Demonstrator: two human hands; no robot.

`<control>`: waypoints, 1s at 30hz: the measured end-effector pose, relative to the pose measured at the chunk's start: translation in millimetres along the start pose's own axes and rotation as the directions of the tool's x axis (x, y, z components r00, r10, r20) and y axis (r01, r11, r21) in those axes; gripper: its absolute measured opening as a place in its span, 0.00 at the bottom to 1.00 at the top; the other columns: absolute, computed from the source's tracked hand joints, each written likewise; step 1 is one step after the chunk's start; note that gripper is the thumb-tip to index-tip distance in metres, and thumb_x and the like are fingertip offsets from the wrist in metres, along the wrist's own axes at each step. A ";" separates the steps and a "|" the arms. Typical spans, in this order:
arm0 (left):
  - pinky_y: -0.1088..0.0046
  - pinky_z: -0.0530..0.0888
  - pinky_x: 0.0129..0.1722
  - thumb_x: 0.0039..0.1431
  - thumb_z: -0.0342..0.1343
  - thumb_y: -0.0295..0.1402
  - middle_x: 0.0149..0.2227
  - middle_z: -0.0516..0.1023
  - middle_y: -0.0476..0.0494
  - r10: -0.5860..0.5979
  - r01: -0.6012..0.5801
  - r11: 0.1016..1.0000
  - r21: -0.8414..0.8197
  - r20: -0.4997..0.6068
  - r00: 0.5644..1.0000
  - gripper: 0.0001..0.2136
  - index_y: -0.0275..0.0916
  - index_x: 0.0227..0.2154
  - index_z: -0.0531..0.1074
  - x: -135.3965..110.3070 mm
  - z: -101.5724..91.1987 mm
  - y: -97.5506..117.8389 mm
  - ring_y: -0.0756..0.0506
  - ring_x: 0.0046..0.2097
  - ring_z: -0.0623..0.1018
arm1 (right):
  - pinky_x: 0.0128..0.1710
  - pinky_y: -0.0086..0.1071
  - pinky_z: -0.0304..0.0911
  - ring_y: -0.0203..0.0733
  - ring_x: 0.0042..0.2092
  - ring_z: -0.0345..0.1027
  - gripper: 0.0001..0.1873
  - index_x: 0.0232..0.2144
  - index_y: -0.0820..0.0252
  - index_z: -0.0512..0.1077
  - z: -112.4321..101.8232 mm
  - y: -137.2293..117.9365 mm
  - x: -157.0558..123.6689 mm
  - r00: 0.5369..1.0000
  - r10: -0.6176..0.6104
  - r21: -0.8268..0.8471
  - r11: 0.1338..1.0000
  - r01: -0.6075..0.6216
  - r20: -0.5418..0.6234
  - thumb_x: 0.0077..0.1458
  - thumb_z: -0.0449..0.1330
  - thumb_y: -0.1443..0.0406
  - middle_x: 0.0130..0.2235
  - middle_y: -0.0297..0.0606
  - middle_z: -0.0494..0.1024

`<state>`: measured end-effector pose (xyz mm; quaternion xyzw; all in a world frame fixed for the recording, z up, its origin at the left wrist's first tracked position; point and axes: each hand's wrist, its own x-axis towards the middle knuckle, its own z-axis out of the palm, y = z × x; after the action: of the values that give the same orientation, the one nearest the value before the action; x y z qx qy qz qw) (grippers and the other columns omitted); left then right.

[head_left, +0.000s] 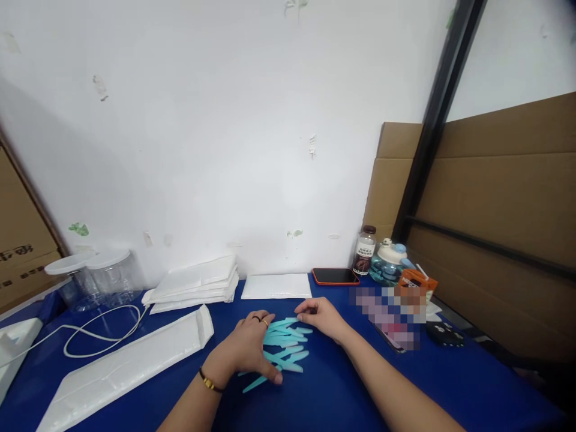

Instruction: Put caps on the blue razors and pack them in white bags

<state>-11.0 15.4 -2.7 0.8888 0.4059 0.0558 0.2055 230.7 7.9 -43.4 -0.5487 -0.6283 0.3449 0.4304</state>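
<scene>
A loose pile of several thin turquoise sticks [284,348] lies on the blue table [333,390] in front of me. My left hand [250,349] rests on the pile's left side, fingers spread over the sticks, thumb pressing one down; it wears rings and a gold bracelet. My right hand [322,318] touches the far right end of the pile with curled fingertips, palm down. Neither hand has lifted a stick off the table.
A long white padded envelope [130,366] lies at left, a stack of white envelopes [193,287] and a single one [276,286] near the wall. Clear jars [96,279], white cable [101,333], phone [335,276], bottle [364,249], water jug [387,261], cardboard sheets [495,210] at right.
</scene>
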 end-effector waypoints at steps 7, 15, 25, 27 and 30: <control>0.57 0.67 0.44 0.39 0.56 0.32 0.45 0.70 0.33 -0.065 0.081 0.957 0.278 -0.065 0.996 0.23 0.37 0.44 0.68 4.1 10.3 39.0 0.34 0.47 0.68 | 0.29 0.29 0.59 0.37 0.28 0.65 0.14 0.33 0.61 0.76 -18.2 4.8 3.1 0.992 -0.006 0.041 0.999 0.011 -0.129 0.46 0.61 0.58 0.27 0.35 0.75; 0.60 0.69 0.43 0.49 0.45 0.21 0.42 0.72 0.27 -0.099 0.098 0.910 0.403 -0.019 0.995 0.17 0.27 0.43 0.67 18.5 21.9 53.8 0.37 0.43 0.73 | 0.40 0.34 0.61 0.43 0.38 0.69 0.20 0.34 0.61 0.75 -12.6 3.6 3.3 0.993 -0.011 0.180 0.983 0.033 -0.118 0.52 0.55 0.52 0.34 0.38 0.77; 0.69 0.69 0.39 0.52 0.45 0.24 0.36 0.73 0.35 -0.065 0.079 0.995 0.056 -0.219 0.974 0.12 0.31 0.40 0.64 24.0 30.9 46.4 0.44 0.37 0.74 | 0.40 0.34 0.64 0.42 0.37 0.68 0.17 0.31 0.59 0.74 19.8 -54.9 -15.6 0.886 -0.405 -0.081 0.914 0.398 -0.224 0.59 0.49 0.57 0.32 0.40 0.75; 0.71 0.69 0.36 0.55 0.45 0.26 0.35 0.73 0.38 -0.006 -0.052 0.985 -0.164 -0.339 0.941 0.10 0.33 0.40 0.63 23.7 33.3 53.9 0.46 0.35 0.73 | 0.42 0.36 0.63 0.43 0.40 0.66 0.13 0.34 0.58 0.73 16.9 -82.8 -24.4 0.771 -0.587 -0.238 0.808 0.539 -0.247 0.59 0.50 0.61 0.36 0.41 0.73; 0.68 0.70 0.40 0.57 0.45 0.30 0.40 0.73 0.38 0.098 -0.340 0.870 -0.356 -0.553 0.828 0.11 0.36 0.42 0.64 20.7 35.0 69.9 0.45 0.40 0.73 | 0.46 0.37 0.62 0.44 0.46 0.64 0.11 0.43 0.58 0.69 13.4 -121.0 -37.9 0.652 -0.703 -0.381 0.707 0.595 -0.285 0.58 0.52 0.64 0.44 0.45 0.69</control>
<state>60.8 -21.3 -7.2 0.8122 0.3148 0.4065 0.2758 171.9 -48.3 54.8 -0.3944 -0.7169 -0.0401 0.5735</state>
